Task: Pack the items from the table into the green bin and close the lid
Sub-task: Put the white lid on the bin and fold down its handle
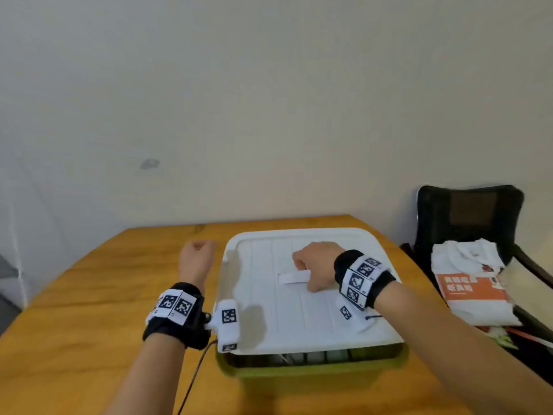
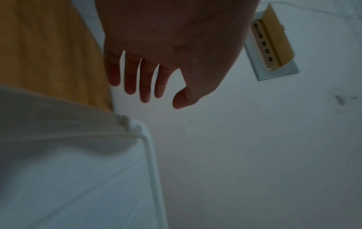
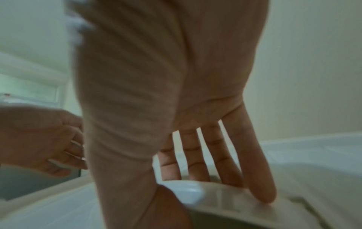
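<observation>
The green bin stands on the wooden table with its white lid lying over it. A dark gap shows under the lid's front edge. What the bin holds is hidden. My right hand rests on the middle of the lid and pinches its white handle. In the right wrist view, my right hand has its fingers behind the handle and its thumb in front. My left hand hovers just left of the bin, holding nothing, with relaxed fingers beside the lid's corner.
A black chair stands right of the table with folded white clothes with an orange print on its seat. A plain wall runs close behind the table. A cable hangs from my left wrist. A wall socket shows beyond the table.
</observation>
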Action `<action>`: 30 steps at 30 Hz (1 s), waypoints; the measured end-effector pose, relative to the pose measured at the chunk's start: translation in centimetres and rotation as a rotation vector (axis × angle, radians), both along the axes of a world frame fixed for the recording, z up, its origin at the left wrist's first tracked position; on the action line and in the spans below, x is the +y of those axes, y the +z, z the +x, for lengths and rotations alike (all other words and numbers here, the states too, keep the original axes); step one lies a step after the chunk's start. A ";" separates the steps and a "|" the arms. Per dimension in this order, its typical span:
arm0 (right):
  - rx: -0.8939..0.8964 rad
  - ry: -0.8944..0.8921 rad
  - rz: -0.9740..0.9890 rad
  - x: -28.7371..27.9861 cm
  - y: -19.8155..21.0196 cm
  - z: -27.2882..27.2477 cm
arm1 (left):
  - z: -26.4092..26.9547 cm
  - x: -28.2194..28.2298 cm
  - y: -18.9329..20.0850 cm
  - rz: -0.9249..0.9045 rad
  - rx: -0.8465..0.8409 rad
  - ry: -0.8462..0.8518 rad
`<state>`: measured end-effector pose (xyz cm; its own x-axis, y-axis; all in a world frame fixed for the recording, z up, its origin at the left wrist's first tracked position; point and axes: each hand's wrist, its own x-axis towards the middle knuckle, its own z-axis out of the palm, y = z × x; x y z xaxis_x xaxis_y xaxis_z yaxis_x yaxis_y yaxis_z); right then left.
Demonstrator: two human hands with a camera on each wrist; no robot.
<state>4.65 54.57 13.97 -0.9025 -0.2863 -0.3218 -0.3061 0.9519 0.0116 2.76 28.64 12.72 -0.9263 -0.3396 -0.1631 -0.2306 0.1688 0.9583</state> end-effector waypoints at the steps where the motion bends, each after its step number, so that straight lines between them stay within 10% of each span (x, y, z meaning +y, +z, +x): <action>1: -0.016 0.022 0.031 -1.0 -0.7 0.1 | 0.4 -0.4 -0.9 0.004 -0.072 -0.050; 7: -0.059 0.041 0.042 -3.2 -3.5 0.2 | 2.9 -1.4 -5.0 0.005 -0.300 -0.231; 30: -0.075 0.033 0.036 -1.1 -3.4 1.4 | 2.3 0.1 -6.6 0.118 -0.323 -0.330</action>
<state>6.04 53.48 10.57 -0.8656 -0.3026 -0.3990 -0.3388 0.9406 0.0217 5.02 28.75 6.09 -0.8771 0.0026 -0.4802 -0.4722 0.1775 0.8634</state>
